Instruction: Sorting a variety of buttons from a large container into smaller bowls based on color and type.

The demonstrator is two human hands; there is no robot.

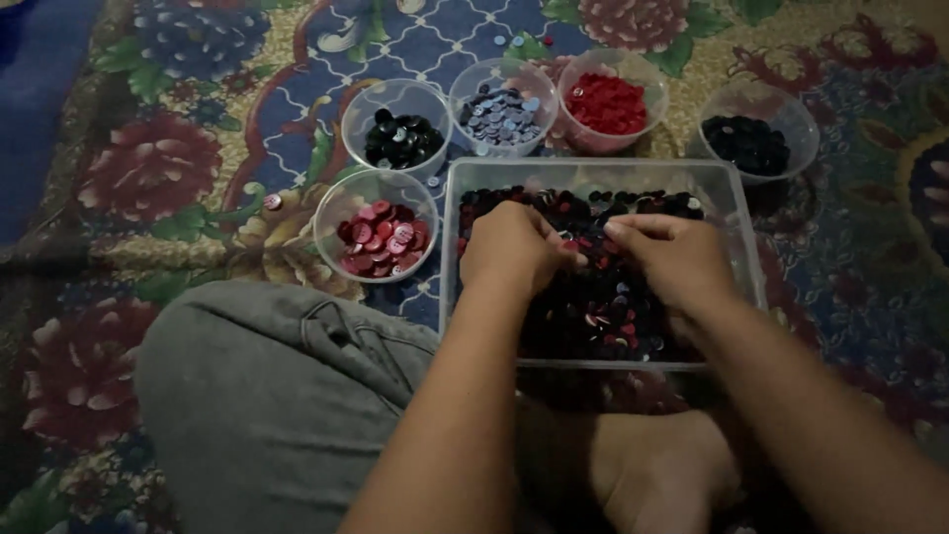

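Note:
A clear rectangular plastic box (736, 213) sits on the floor in front of me, filled with mixed black, red and grey buttons (603, 307). My left hand (512, 247) is down in the box, its fingers curled into the buttons. My right hand (672, 255) is beside it in the box, fingers bent and touching the pile. Whether either hand pinches a single button is hidden by the fingers.
Several round clear bowls ring the box: pink-red buttons (384, 237), black buttons (400, 138), grey buttons (502, 114), bright red buttons (608, 102), dark buttons (748, 143). My grey-trousered knee (267, 386) and bare foot (662, 470) lie near. A flowered carpet (148, 168) holds a few stray buttons.

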